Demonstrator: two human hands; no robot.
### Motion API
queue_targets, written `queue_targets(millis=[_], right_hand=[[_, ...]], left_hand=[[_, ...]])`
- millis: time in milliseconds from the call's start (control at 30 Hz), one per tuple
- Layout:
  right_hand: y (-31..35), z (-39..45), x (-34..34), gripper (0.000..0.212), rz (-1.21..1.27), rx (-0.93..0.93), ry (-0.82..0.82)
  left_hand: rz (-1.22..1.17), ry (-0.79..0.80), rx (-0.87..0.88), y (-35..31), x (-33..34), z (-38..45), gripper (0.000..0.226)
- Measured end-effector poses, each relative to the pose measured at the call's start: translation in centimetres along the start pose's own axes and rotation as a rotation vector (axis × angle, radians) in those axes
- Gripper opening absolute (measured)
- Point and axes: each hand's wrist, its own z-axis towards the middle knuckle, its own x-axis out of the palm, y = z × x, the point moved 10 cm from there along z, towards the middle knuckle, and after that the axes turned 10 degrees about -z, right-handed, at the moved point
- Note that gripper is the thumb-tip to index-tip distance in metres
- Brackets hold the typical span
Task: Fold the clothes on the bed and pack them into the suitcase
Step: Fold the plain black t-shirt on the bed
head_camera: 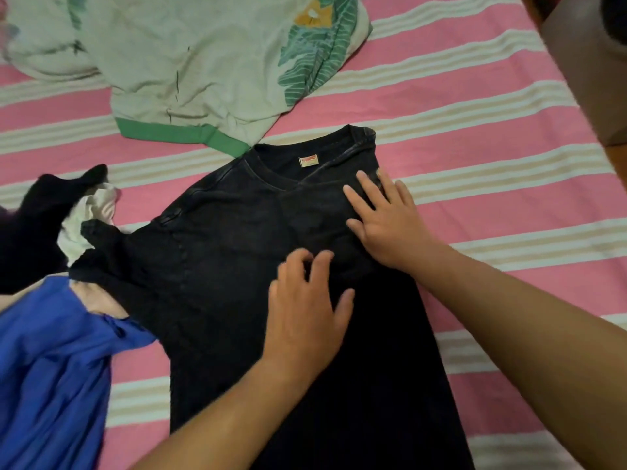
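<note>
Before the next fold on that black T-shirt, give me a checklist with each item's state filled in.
1. Black T-shirt lies flat on the striped bedsheet, collar away from the person: ok.
2. Right side folded in, right hand pressing it flat with straight fingers: ok.
3. Left hand resting on the shirt's middle, fingers slightly bent, pinching nothing: ok.
4. Left sleeve free to fold: not ok, it lies over the blue garment and white cloth.
5. Green-trimmed leaf-print cloth clear of the collar: not ok, its hem touches the shoulder.
6. Suitcase ready: cannot tell, it is not in view.
</note>
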Motion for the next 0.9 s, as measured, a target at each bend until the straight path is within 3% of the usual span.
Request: queue_targets(millis=[100, 267, 367, 467, 533, 667, 767, 833, 900], right_hand=[[-0.9, 0.6, 3.0, 0.063, -0.055, 0.025, 0.171], [-0.1, 1.0, 0.8, 0.066, -0.185, 0.041, 0.322], [4.2, 0.3, -2.6, 0.067, -0.214, -0.058, 0.180], [11.3, -1.4, -3.0, 0.069, -0.098, -0.256, 0.182], [13.8, -1.7, -1.2, 0.069, -0.071, -0.262, 0.281], [14.9, -1.7, 1.7, 0.067, -0.106, -0.170, 0.280], [14.9, -1.7, 2.7, 0.067, -0.147, -0.133, 0.254], [15.0, -1.6, 3.0, 0.067, -0.175, -0.117, 0.264], [15.0, -1.4, 3.0, 0.067, -0.187, -0.104, 0.282]], left_hand=[[0.069, 0.047, -0.080, 0.5, 3.1, -2.7, 0.026], [-0.014, 0.074, -0.264, 2.5, 1.7, -5.2, 0.016], [0.067, 0.012, -0.136, 3.4, -1.2, -7.7, 0.022], [0.093, -0.195, -0.319, 10.7, -6.7, -9.1, 0.040], [0.092, -0.325, -0.487, 16.4, -10.9, -8.7, 0.055], [0.217, -0.306, -0.400, 22.4, -15.7, -3.5, 0.063], [0.054, -0.308, -0.590, 29.0, -16.7, -2.1, 0.063], [-0.068, -0.329, -0.726, 32.5, -16.4, -2.8, 0.052], [-0.251, -0.385, -0.754, 33.9, -16.4, -3.5, 0.036]])
